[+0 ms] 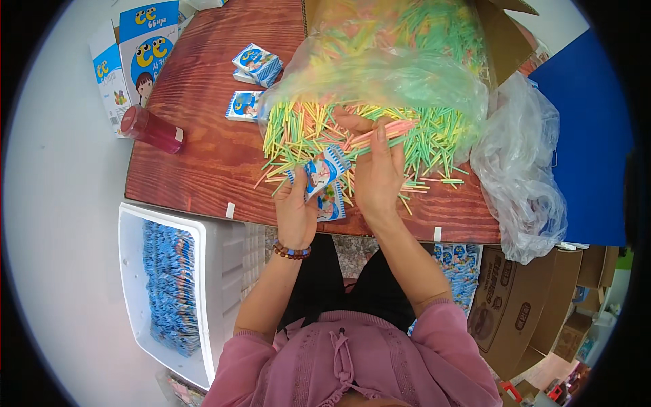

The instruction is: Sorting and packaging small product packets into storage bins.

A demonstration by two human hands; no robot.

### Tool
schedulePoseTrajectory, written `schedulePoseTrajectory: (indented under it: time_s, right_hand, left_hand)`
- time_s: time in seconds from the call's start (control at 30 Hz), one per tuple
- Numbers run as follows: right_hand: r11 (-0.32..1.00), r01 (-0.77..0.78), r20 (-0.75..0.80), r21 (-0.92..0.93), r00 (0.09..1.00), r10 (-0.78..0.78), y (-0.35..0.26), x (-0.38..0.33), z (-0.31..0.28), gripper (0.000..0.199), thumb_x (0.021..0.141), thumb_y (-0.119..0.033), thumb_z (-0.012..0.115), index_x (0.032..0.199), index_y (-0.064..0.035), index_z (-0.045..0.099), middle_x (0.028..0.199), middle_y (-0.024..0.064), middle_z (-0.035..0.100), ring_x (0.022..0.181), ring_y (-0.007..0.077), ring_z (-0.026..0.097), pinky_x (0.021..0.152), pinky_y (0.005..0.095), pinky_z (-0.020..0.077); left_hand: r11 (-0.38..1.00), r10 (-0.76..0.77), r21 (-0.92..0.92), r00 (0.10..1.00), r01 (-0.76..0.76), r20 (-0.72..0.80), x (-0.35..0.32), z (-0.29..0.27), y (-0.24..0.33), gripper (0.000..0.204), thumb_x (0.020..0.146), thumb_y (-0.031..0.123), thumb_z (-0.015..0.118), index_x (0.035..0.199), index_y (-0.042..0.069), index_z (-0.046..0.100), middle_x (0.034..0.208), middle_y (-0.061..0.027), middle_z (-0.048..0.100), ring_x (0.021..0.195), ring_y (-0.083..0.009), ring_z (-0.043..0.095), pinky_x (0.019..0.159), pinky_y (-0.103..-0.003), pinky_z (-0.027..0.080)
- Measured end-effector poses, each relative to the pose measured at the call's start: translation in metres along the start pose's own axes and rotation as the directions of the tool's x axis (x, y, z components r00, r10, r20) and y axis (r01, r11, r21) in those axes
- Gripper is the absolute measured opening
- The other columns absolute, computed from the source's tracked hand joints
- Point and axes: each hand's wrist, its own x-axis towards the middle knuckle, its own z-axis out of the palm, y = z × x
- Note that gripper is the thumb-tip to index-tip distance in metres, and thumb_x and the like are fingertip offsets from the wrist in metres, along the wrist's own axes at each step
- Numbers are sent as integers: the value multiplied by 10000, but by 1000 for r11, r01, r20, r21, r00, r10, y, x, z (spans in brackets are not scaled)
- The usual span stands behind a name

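Observation:
My left hand (297, 210) is closed on a small blue and white packet (323, 169), held tilted over the table's front part. Another similar packet (331, 203) hangs just below it, against the same hand. My right hand (380, 178) grips a small bundle of thin pink and green sticks (381, 136), close to the packet's upper end. Under and behind both hands spreads a heap of pink, yellow and green sticks (434, 139), spilling from a large clear plastic bag (380, 78). Whether the sticks are candy or straws, I cannot tell.
Small blue and white packs (244, 105) lie on the wooden table (196, 156). A pink-red bottle (152, 129) lies near printed cartons (147, 54) at left. Below stands a white foam box (203, 271) of blue packets. Crumpled plastic (522, 163) hangs over the right edge, above cardboard boxes (519, 305).

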Motion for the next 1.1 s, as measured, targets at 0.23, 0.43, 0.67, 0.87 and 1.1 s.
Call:
schedulePoseTrajectory:
  time_s: [0.23,0.43,0.67,0.87,1.1]
  right_hand:
    - [995,-3,-62,-98,998,-3,8,-17,12,257,1024,-228,362,1180,-38,436,1223,211,568,1286,304,435,1043,422,351]
    - [963,-6,64,-271,998,25,12,-23,8,291,1021,-224,369,1161,-12,511,1278,172,549,1372,274,318,1080,388,302]
    - [949,-45,160,-313,982,99,6,-14,-3,382,1020,-294,371,1232,-5,501,1415,145,436,1407,260,245,1121,403,216]
    - [952,-71,243,-298,959,147,7,-6,-8,529,1011,-351,368,1408,0,381,1497,139,328,1411,231,237,1137,377,189]
    - [903,-128,329,-410,903,278,2,5,-10,512,996,-319,403,1372,28,418,1418,154,429,1340,242,362,1119,362,232]
  left_hand:
    - [997,26,-78,1000,-27,-17,-2,11,-9,233,987,237,521,1025,36,633,1019,-38,672,881,-112,627,755,-288,498]
    - [987,67,-146,998,-69,-18,3,10,-16,212,989,212,516,1011,37,634,1010,-39,672,889,-110,624,778,-286,499]
    - [972,93,-214,996,-94,-12,9,7,-23,207,988,172,510,1041,21,642,1040,-60,670,940,-133,631,838,-311,509]
    - [964,95,-251,995,-85,29,10,9,-19,237,993,188,499,1065,4,630,1082,-77,657,982,-149,624,889,-328,495]
    - [949,67,-312,995,-39,77,14,0,-21,269,996,216,490,1109,1,606,1124,-72,642,1032,-158,610,928,-355,477]
